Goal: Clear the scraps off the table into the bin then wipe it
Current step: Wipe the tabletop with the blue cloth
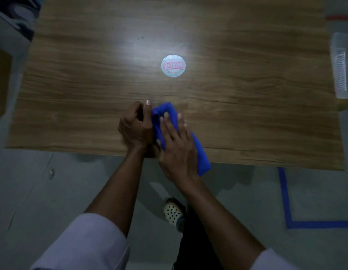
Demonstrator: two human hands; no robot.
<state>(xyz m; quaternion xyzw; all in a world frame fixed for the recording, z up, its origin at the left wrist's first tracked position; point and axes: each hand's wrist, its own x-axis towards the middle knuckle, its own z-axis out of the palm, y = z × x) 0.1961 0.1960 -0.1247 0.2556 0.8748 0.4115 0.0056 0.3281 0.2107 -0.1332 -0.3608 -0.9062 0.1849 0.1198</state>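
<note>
My right hand (177, 145) lies flat on the blue cloth (201, 154), fingers straight and spread, pressing it onto the table (247, 114). My left hand (136, 127) sits just beside it, touching the cloth's left edge. Its fingers are curled in, its thumb points away from me along that edge, and as far as I can judge it pinches a fold there.

The cloth is bunched into a long strip under my right palm. Its long axis runs on a slant, from beyond my right fingertips back to the outer side of my right wrist, where its tail reaches the table's near edge.

Straight ahead of both hands, well beyond my fingertips, a round printed disc (173, 65) lies on the wood; I cannot tell whether it is a scrap or a sticker. A tiny speck (121, 76) lies ahead of my left hand and off to its outer side. A pale translucent container (340, 71) stands far off to my right hand's outer side, past the table.

I judge this to be the wiping step. The right hand is on top, so it should drive the stroke forward, broadside to the strip.
</note>
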